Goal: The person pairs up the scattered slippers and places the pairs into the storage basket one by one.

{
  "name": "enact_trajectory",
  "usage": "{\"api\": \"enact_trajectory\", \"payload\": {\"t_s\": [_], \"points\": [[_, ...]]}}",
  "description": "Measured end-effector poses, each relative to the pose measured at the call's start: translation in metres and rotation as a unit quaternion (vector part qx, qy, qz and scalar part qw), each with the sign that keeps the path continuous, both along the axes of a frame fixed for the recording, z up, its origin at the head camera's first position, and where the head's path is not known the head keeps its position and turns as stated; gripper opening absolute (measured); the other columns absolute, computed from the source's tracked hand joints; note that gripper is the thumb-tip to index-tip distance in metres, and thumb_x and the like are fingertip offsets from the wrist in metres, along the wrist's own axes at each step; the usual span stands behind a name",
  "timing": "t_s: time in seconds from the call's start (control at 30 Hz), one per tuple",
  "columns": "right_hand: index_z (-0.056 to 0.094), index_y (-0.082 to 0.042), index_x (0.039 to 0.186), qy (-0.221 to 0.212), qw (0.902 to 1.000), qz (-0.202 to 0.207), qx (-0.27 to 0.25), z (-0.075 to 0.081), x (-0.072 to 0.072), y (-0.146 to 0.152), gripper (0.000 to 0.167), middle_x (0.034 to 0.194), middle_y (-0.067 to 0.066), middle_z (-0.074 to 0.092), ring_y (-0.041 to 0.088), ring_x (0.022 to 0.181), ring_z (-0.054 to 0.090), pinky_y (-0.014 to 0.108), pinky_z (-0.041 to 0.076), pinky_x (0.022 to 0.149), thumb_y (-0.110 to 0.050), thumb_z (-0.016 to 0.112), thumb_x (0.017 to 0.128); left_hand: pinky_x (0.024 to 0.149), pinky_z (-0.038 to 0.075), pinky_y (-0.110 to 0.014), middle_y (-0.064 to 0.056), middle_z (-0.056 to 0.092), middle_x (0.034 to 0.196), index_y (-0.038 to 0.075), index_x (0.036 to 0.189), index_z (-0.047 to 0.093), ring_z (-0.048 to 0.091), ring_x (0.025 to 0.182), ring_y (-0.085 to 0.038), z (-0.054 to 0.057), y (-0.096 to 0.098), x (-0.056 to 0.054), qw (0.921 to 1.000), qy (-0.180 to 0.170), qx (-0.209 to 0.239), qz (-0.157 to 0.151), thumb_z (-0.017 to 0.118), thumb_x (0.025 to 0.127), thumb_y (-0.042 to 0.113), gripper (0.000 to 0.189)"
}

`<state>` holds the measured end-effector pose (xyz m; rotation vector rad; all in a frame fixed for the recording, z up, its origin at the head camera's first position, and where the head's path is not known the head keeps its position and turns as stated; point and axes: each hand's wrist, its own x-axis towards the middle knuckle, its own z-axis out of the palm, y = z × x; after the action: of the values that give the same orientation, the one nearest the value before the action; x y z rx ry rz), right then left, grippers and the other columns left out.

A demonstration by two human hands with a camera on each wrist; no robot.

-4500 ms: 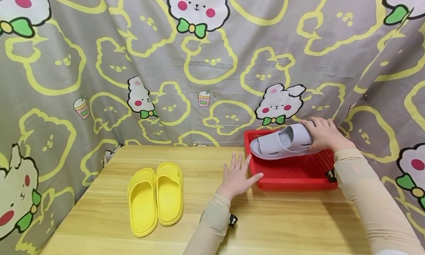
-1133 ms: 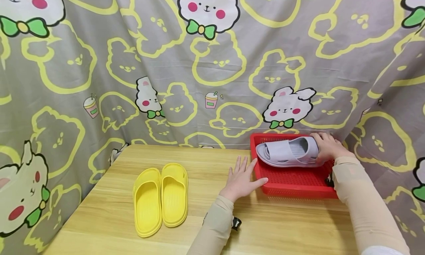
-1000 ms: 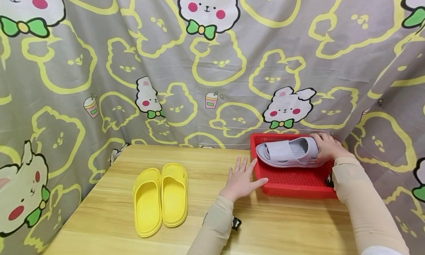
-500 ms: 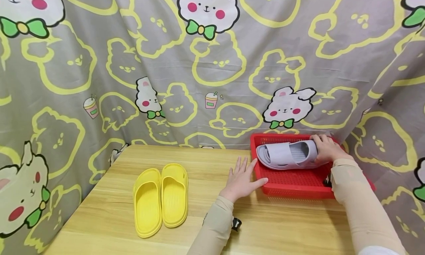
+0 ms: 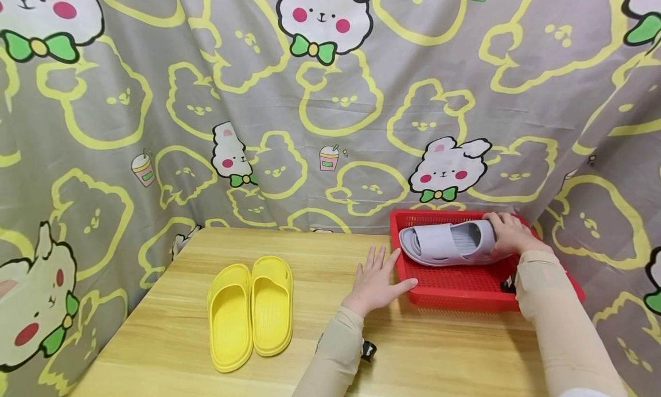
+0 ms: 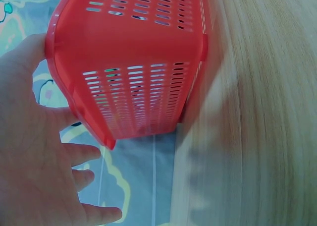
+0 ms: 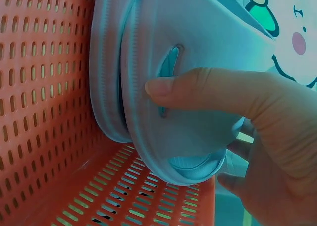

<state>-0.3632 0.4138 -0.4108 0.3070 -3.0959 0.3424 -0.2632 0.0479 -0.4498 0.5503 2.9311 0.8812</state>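
A pair of grey slippers (image 5: 439, 245), stacked on each other, lies along the back of a red perforated basket (image 5: 459, 299) on the right. My right hand (image 5: 511, 234) grips their right end. In the right wrist view its thumb (image 7: 198, 89) lies across the band of the upper slipper (image 7: 198, 122), with the other fingers partly hidden behind. Under that slipper a second sole (image 7: 106, 77) shows near the basket floor. My left hand (image 5: 376, 282) has its fingers spread at the basket's left side, thumb and index finger at the rim (image 6: 55, 57). It holds nothing.
Two yellow slippers (image 5: 250, 311) stand side by side on the left of the wooden table (image 5: 155, 339). A grey curtain (image 5: 289, 110) with rabbit prints hangs behind the table and at both sides. Dark wrist devices (image 5: 368, 351) sit under the sleeves.
From a tilted position over the basket, the grey slippers have come down into it in my right hand. During the last second they sank slightly lower. My left hand stays at the rim.
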Motion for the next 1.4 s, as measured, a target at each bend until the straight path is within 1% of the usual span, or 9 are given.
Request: {"api": "enact_trajectory", "payload": {"t_s": [0.13, 0.3, 0.53, 0.63, 0.83, 1.0, 1.2, 1.4], "points": [[0.034, -0.003, 0.133, 0.0, 1.0, -0.002, -0.005, 0.002, 0.003, -0.002, 0.092, 0.13, 0.038, 0.029, 0.059, 0.118, 0.028, 0.078, 0.03, 0.089, -0.016, 0.084, 0.056, 0.116, 0.016, -0.066, -0.002, 0.014, 0.165, 0.037, 0.155, 0.02, 0.0, 0.154, -0.028, 0.0, 0.0, 0.001, 1.0, -0.003, 0.002, 0.0, 0.046, 0.087, 0.073, 0.081], [0.03, -0.006, 0.143, -0.017, 0.9998, -0.004, -0.012, 0.008, 0.006, -0.004, 0.099, 0.137, 0.038, 0.024, 0.06, 0.123, 0.022, 0.079, 0.024, 0.093, -0.016, 0.083, 0.06, 0.117, 0.016, -0.065, -0.002, 0.014, 0.165, 0.037, 0.155, 0.019, 0.0, 0.154, -0.028, 0.0, 0.0, 0.001, 1.0, -0.004, 0.003, -0.001, 0.045, 0.087, 0.074, 0.082], [0.027, -0.003, 0.148, -0.032, 0.9994, 0.008, -0.007, 0.016, 0.007, -0.006, 0.101, 0.142, 0.037, 0.026, 0.059, 0.128, 0.019, 0.08, 0.023, 0.096, -0.017, 0.08, 0.064, 0.117, 0.017, -0.065, -0.001, 0.014, 0.165, 0.038, 0.155, 0.018, 0.0, 0.154, -0.027, -0.001, -0.001, -0.001, 1.0, -0.003, 0.003, 0.001, 0.046, 0.087, 0.072, 0.081], [0.029, -0.002, 0.148, -0.038, 0.9992, 0.013, -0.003, 0.018, 0.007, -0.006, 0.1, 0.142, 0.038, 0.027, 0.059, 0.129, 0.02, 0.081, 0.023, 0.096, -0.02, 0.081, 0.065, 0.116, 0.017, -0.066, -0.002, 0.014, 0.165, 0.038, 0.155, 0.018, 0.0, 0.154, -0.027, -0.001, -0.001, -0.002, 1.0, -0.001, 0.003, 0.001, 0.048, 0.088, 0.07, 0.08], [0.034, -0.001, 0.146, -0.039, 0.9989, 0.02, 0.018, 0.023, 0.009, -0.006, 0.1, 0.142, 0.038, 0.033, 0.059, 0.127, 0.025, 0.081, 0.025, 0.096, -0.032, 0.084, 0.065, 0.117, 0.017, -0.065, -0.002, 0.014, 0.165, 0.038, 0.155, 0.017, 0.0, 0.154, -0.027, 0.0, -0.001, 0.0, 1.0, -0.003, -0.002, -0.001, 0.044, 0.087, 0.075, 0.083], [0.037, 0.0, 0.144, -0.037, 0.9989, 0.02, 0.022, 0.029, 0.01, -0.006, 0.099, 0.141, 0.04, 0.035, 0.062, 0.125, 0.027, 0.08, 0.027, 0.096, -0.038, 0.083, 0.066, 0.117, 0.017, -0.065, -0.002, 0.014, 0.165, 0.038, 0.155, 0.017, 0.0, 0.154, -0.028, 0.001, 0.0, 0.001, 1.0, -0.006, -0.001, 0.0, 0.044, 0.086, 0.075, 0.083], [0.04, 0.002, 0.141, -0.023, 0.9991, 0.025, 0.026, 0.033, 0.011, -0.002, 0.091, 0.138, 0.041, 0.037, 0.064, 0.124, 0.029, 0.08, 0.029, 0.095, -0.043, 0.079, 0.071, 0.116, 0.017, -0.065, -0.002, 0.015, 0.165, 0.037, 0.155, 0.018, 0.001, 0.154, -0.028, 0.0, 0.0, 0.0, 1.0, -0.002, 0.001, 0.001, 0.046, 0.087, 0.073, 0.082], [0.04, 0.003, 0.141, -0.025, 0.9992, 0.014, 0.027, 0.041, 0.015, -0.002, 0.09, 0.14, 0.04, 0.037, 0.062, 0.127, 0.026, 0.08, 0.026, 0.097, -0.052, 0.072, 0.078, 0.116, 0.017, -0.065, -0.003, 0.015, 0.165, 0.038, 0.155, 0.017, 0.001, 0.154, -0.027, -0.002, 0.0, 0.001, 1.0, -0.001, 0.001, 0.002, 0.044, 0.087, 0.075, 0.082]]}}
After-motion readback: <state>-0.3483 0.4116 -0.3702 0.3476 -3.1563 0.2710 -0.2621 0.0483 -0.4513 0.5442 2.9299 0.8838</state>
